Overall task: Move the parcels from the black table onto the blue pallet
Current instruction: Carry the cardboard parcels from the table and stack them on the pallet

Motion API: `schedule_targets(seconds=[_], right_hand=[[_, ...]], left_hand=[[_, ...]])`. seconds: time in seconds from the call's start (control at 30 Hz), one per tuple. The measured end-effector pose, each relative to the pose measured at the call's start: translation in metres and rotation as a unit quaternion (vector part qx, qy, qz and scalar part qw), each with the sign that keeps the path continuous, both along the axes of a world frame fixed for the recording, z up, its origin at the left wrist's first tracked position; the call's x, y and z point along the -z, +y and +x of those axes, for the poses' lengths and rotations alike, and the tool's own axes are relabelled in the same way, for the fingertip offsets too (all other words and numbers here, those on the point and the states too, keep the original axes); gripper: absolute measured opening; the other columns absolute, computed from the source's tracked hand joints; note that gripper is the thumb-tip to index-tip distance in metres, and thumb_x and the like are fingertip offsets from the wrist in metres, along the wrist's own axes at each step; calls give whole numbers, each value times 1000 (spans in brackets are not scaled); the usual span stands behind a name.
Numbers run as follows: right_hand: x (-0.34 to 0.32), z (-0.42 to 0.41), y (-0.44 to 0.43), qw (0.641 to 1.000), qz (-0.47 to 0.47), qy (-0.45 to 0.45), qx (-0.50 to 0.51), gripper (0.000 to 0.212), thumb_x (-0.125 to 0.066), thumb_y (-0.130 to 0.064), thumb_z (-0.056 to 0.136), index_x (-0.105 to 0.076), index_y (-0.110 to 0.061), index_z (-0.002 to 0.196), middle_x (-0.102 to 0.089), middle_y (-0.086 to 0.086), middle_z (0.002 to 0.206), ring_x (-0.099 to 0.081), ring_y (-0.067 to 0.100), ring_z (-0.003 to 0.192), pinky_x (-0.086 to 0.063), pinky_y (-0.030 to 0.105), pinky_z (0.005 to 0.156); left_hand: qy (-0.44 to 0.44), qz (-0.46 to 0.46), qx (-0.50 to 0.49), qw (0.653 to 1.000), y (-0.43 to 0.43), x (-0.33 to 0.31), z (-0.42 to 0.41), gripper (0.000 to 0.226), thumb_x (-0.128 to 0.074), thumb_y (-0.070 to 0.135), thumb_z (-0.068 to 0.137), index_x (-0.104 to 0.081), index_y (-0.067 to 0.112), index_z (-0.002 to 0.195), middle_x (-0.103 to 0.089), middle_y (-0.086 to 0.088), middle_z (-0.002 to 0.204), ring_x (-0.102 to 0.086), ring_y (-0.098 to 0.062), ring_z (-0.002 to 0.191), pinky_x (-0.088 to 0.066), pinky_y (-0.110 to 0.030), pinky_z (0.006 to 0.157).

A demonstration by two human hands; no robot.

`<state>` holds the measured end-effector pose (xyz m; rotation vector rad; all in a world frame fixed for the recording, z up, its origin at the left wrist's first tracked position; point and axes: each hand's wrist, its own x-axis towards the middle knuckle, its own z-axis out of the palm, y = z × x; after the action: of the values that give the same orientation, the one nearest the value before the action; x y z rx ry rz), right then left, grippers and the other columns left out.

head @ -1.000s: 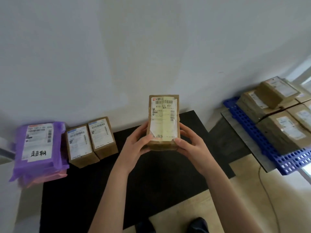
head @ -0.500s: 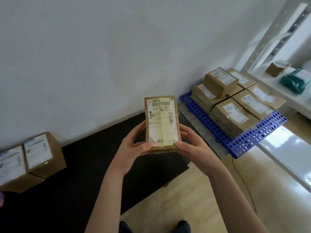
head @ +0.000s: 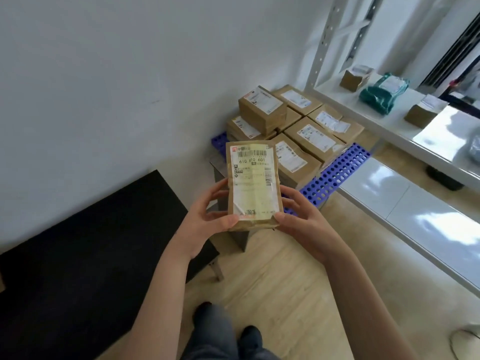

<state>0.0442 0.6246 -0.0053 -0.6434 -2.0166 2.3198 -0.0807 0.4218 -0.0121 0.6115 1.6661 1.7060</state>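
Brown parcel [head: 253,184] sits between both hands, label up. Left hand [head: 207,219] and right hand [head: 302,220] fingers curl around its lower sides, thumbs at the near edge.

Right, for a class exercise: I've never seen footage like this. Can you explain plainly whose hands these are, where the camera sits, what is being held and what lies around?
There is no machine here: a person wears a camera on the head, looking forward and down, so you see their own arms. The left hand and right hand grip a brown parcel by its sides, label facing the camera, in the air. Lower left is the black table; ahead, the blue pallet carries stacked parcels. On the right, a white shelf holds a green packet and small boxes.
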Motion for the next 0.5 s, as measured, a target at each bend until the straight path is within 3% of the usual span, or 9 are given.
schedule_targets(seconds=[0.2,0.37,0.5], right_hand=[[9,-15,41,1000,-11,-5,1,77,-83,-45,60,-54,-36,130,-57,2,131,-61,26,117,-49,52,99],[11,-41,85,1000,-23,-8,-2,75,-85,-42,61,-55,-38,129,-55,1,132,-61,26,117,-51,48,97],[3,-70,126,1000,-28,-9,-4,80,-85,-39,59,-52,-34,131,-53,2,134,-63,24,114,-53,47,95]], left_hand=[[0,-13,18,1000,41,6,-20,70,-77,37,67,-48,51,129,-57,21,124,-62,-17,113,-56,-33,83],[-26,-13,16,999,87,11,-52,80,-81,38,61,-47,39,134,-55,4,131,-59,-26,117,-55,-49,87],[-41,0,20,999,131,10,-84,78,-85,38,59,-51,40,129,-59,8,123,-61,-23,114,-57,-48,83]])
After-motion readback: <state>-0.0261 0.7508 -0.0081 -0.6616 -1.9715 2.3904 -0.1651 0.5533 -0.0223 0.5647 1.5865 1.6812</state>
